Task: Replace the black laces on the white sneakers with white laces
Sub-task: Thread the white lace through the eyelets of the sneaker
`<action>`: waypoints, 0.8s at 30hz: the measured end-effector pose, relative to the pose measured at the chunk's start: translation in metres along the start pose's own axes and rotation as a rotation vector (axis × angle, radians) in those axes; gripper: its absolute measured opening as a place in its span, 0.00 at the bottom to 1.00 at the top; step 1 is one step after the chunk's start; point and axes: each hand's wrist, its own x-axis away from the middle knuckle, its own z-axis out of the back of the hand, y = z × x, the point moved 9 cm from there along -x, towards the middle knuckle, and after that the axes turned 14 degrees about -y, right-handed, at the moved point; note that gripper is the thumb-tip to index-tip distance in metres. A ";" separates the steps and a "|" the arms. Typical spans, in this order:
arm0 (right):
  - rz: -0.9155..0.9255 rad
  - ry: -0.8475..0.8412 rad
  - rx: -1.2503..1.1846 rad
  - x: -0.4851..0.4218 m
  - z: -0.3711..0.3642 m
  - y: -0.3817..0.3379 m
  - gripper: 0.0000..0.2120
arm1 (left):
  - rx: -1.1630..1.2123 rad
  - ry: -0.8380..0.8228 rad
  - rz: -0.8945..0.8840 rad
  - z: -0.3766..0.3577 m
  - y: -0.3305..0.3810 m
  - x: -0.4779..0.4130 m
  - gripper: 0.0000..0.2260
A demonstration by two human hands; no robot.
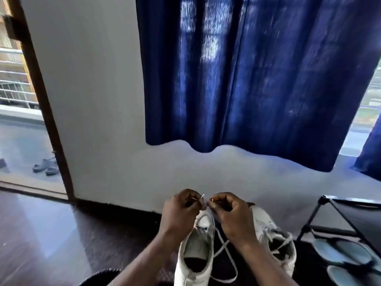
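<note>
A: Both hands are working at the far end of the left-hand white sneaker. The left hand is curled, thumb and fingers pinching one end of the white lace, and the stiff tip pokes up past the knuckles.

B: And the right hand?

A: Curled too, pinching what looks like the other end. A small tip shows at its fingertips, but the blur stops me being sure.

B: How does the shoe lie?

A: It's on the dark floor with its long axis running straight away from the person. The heel opening is nearest the body and the toe points at the wall. The hands meet just over the toe end of the eyelet rows, one on each side of the tongue, about equally near.

B: Where's the slack?

A: It trails back towards the person and crosses on the floor between this shoe and the second sneaker. That one lies just to the right, toe to the wall as well, and seems to carry pale laces. I can't see a black lace anywhere.

B: So what's next?

A: My read is that this shoe's lacing has barely begun. The ends want evening up, then crossing, working back along that axis towards the heel. The floor loop could twist or snag on the way.
</note>
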 end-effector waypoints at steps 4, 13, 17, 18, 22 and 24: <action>-0.036 0.006 0.023 0.007 -0.014 0.031 0.06 | -0.038 0.027 0.071 0.006 -0.035 0.004 0.02; -0.059 0.044 -0.062 0.025 -0.026 0.084 0.09 | -0.155 0.045 0.168 0.025 -0.093 0.015 0.07; -0.042 0.093 -0.113 0.027 -0.024 0.090 0.08 | -0.052 -0.082 0.082 0.019 -0.085 0.010 0.03; -0.036 0.084 -0.110 0.026 -0.024 0.089 0.08 | -0.016 -0.115 0.047 0.015 -0.081 0.010 0.03; -0.013 0.066 -0.116 0.024 -0.024 0.085 0.10 | -0.142 -0.172 0.005 0.006 -0.073 0.007 0.09; -0.009 0.074 -0.116 0.025 -0.024 0.087 0.09 | -0.211 -0.132 0.022 0.008 -0.073 0.003 0.09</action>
